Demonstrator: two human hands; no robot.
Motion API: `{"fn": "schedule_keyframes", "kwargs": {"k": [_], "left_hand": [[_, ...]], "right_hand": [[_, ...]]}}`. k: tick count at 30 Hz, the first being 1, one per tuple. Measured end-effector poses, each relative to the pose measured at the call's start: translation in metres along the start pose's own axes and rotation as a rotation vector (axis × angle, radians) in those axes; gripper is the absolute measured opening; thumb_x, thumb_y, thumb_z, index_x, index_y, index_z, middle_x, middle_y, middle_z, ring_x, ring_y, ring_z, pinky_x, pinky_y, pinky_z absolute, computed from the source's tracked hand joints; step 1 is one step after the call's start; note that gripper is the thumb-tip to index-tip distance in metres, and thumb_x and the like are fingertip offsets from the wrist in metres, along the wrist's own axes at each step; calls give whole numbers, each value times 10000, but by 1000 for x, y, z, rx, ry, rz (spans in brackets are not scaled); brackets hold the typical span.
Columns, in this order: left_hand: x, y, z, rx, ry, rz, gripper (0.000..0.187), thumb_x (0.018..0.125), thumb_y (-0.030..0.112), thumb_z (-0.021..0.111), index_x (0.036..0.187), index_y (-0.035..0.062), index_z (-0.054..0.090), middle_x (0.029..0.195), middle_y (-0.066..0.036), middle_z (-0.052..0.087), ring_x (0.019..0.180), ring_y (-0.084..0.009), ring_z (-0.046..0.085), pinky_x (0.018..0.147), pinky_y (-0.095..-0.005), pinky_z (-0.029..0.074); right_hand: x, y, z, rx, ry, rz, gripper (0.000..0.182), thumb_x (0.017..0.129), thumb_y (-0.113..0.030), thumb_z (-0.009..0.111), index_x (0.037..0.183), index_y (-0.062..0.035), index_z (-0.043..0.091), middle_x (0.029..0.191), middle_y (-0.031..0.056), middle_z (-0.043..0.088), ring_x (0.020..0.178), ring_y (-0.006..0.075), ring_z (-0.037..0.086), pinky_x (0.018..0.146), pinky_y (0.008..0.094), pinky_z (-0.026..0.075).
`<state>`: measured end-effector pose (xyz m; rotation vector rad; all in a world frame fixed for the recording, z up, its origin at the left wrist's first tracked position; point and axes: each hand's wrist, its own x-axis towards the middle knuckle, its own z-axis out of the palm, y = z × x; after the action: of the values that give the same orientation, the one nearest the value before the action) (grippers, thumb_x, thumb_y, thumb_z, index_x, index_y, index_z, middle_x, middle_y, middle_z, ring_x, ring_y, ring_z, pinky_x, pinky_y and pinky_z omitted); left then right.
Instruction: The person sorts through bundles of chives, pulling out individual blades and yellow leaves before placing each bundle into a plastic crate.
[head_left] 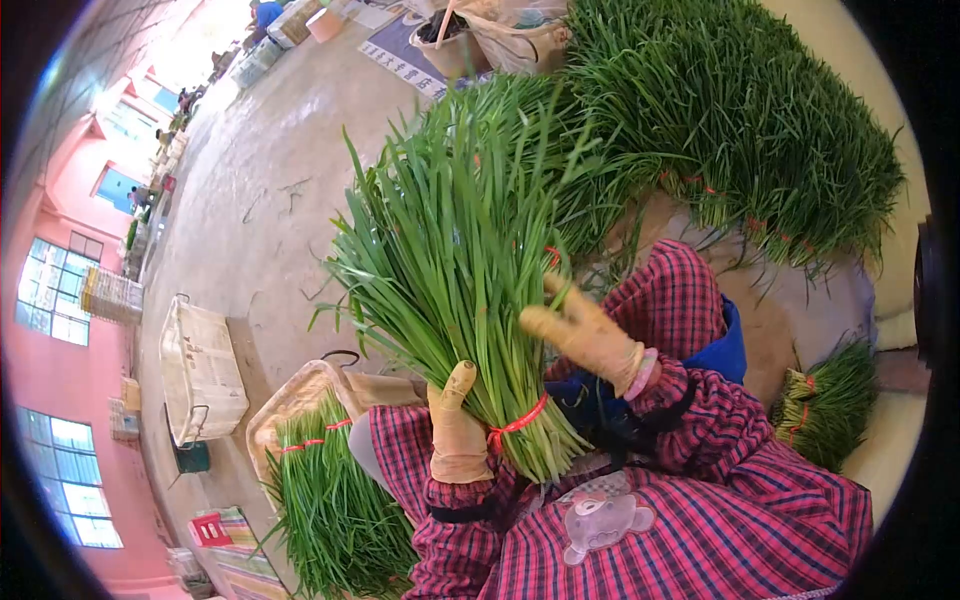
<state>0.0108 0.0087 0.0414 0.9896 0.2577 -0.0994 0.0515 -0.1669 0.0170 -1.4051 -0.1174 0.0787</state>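
Observation:
A large bunch of long green leafy stalks (pixel 460 270) stands tilted over my lap, with a red tie (pixel 520 420) round its pale lower stems. My left hand (pixel 457 425), in a yellowish glove, grips the bunch from the left side, thumb up against the stalks. On the right side, my right hand (pixel 580 328), gloved too, has its fingers spread beside the stalks and seems to hold nothing. Another red band (pixel 552 257) shows just above the right hand, at the edge of the leaves.
Big heaps of tied bunches (pixel 730 130) lie at the upper right. A tub of bunches (pixel 290 400) is at the lower left, an off-white crate (pixel 202 372) beyond it. Small bunches (pixel 825 405) lie at the right. Buckets (pixel 515 40) stand at the top. A person (pixel 266 14) is far off.

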Motion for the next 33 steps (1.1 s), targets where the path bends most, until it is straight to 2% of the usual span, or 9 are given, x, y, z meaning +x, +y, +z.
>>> {"fn": "schedule_keyframes", "kwargs": {"k": [2, 4, 10, 12, 16, 22, 25, 28, 33], "left_hand": [[1, -2, -5, -28, 15, -7, 589, 865, 187, 631, 1395, 66, 405, 1310, -130, 530, 1128, -299, 573, 941, -444, 508], [2, -3, -4, -92, 74, 18, 618, 829, 70, 660, 1385, 39, 394, 1259, -123, 548, 1104, -273, 586, 948, -420, 503], [7, -8, -12, -72, 24, 10, 649, 822, 105, 702, 1386, 42, 388, 1251, -109, 553, 1094, -256, 588, 933, -403, 505], [7, -7, -12, -73, 22, 2, 648, 823, 105, 704, 1385, 41, 388, 1247, -110, 555, 1087, -252, 591, 929, -399, 506], [5, -7, -7, -76, 17, 6, 614, 825, 93, 701, 1362, 31, 411, 1232, -110, 566, 1063, -240, 599, 915, -389, 512], [5, -7, -10, -78, 40, 2, 573, 833, 71, 690, 1342, 27, 430, 1207, -101, 584, 1047, -227, 603, 904, -373, 514], [4, -1, -7, -104, 47, 3, 556, 837, 51, 682, 1336, 33, 438, 1199, -94, 590, 1044, -217, 604, 907, -357, 510], [6, -4, -7, -51, 76, 45, 550, 853, 70, 663, 1349, 28, 429, 1223, -103, 580, 1060, -220, 599, 917, -365, 506], [10, -8, -7, 46, 81, 149, 484, 838, 5, 665, 1288, 17, 487, 1163, -71, 611, 1017, -184, 609, 900, -322, 500]], "right_hand": [[6, -3, -11, 152, 256, 72, 478, 915, -170, 655, 1326, -30, 455, 1277, 129, 513, 1133, 180, 511, 963, 302, 428], [8, -10, -10, 160, 460, -137, 420, 911, -100, 639, 1295, -38, 480, 1213, 111, 540, 1058, 147, 523, 914, 282, 440], [5, -55, -7, -39, 576, -448, 416, 862, -32, 645, 1258, -40, 516, 1139, 40, 584, 992, 136, 529, 892, 285, 429], [8, -70, -14, -192, 507, -525, 354, 838, -59, 676, 1183, -59, 596, 1082, 37, 599, 967, 171, 545, 898, 306, 424], [16, -76, -7, -771, -56, -478, 305, 750, -173, 767, 1047, -123, 715, 1001, 103, 607, 996, 281, 560, 863, 368, 454], [32, -54, -8, -766, -159, -419, 131, 841, -200, 660, 890, -79, 663, 781, 76, 611, 797, 269, 609, 742, 369, 489], [33, -43, -11, -463, 263, -210, 171, 888, -198, 664, 904, -28, 654, 848, 80, 654, 808, 190, 628, 748, 305, 493], [27, -52, -1, -104, 263, -140, 185, 881, -190, 691, 921, -14, 656, 857, 86, 657, 806, 166, 625, 747, 287, 492], [24, -54, 29, -648, -24, -355, 170, 806, -157, 739, 877, -27, 657, 818, 71, 613, 731, 169, 614, 686, 298, 495]]}}
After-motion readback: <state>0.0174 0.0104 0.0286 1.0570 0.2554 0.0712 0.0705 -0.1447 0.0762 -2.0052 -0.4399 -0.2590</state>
